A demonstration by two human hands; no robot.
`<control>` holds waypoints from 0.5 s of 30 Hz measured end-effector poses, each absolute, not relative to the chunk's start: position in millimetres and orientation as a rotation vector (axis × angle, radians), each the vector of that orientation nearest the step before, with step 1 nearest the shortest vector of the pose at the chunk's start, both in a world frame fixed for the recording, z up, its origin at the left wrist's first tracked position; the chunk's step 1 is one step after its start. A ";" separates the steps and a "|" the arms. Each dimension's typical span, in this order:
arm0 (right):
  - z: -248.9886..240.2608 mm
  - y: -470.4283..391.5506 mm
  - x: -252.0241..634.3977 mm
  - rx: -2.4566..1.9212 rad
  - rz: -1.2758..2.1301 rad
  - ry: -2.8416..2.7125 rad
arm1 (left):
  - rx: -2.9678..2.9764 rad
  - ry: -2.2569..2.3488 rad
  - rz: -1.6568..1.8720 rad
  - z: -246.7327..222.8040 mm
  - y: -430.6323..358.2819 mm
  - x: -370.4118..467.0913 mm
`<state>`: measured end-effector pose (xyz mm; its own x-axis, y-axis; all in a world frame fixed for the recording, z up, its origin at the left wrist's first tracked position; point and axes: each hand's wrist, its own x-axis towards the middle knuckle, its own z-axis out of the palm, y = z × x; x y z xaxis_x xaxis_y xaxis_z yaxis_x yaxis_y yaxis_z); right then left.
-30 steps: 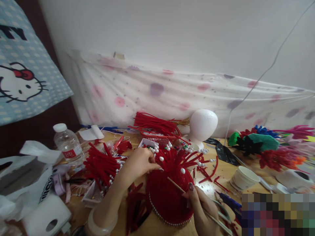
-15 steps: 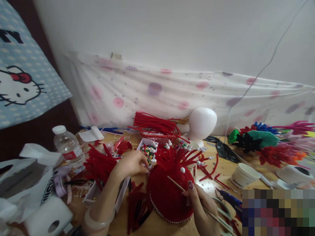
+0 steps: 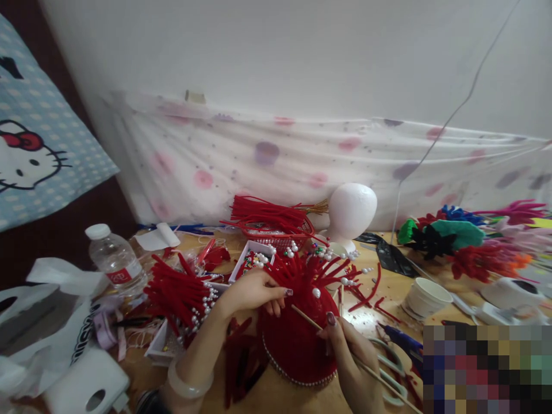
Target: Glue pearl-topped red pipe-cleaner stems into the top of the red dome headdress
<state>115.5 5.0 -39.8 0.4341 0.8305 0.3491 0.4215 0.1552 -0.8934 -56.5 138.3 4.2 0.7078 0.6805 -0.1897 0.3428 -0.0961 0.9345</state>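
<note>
A red fuzzy dome [image 3: 297, 351] with a row of small pearls along its lower edge stands before me. From its top rise several red chenille stems [image 3: 307, 276], some tipped with white and coloured beads. My left hand [image 3: 256, 294] is at the dome's upper left side, its thumb stretched over the red and its other fingers bent below, apart from the thumb. I see nothing held there; whether it touches the dome I cannot tell. In my right hand [image 3: 356, 359] a thin wooden stick [image 3: 307, 317] is gripped, slanting across the dome's front.
At left lie a bundle of red stems [image 3: 175, 293] and a water bottle [image 3: 116, 261]. A bead box [image 3: 251, 260], a red basket [image 3: 276, 237] and a white foam head [image 3: 352, 213] stand behind. A paper cup [image 3: 426, 299] and glue gun [image 3: 399, 339] are at right.
My left hand has moved right, from beside the bead box to the dome's upper left. The bead-ended stems at left now show more. My right hand keeps its grip on the stick.
</note>
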 end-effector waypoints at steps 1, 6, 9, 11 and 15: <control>-40.5 5.1 116.4 -1.471 0.417 -1.184 | 1.684 0.818 0.339 7.1 139.2 -61.9; -44.8 6.4 120.7 -1.464 0.392 -1.249 | 1.710 1.002 0.468 24.9 146.5 -101.1; -46.2 6.9 121.7 -1.462 0.385 -1.273 | 1.692 1.140 0.687 32.6 153.1 -125.2; -46.7 7.0 121.9 -1.449 0.389 -1.283 | 1.645 1.237 0.878 35.8 155.3 -137.1; -47.8 7.3 122.5 -1.435 0.408 -1.271 | 1.505 1.331 1.136 39.5 151.5 -150.8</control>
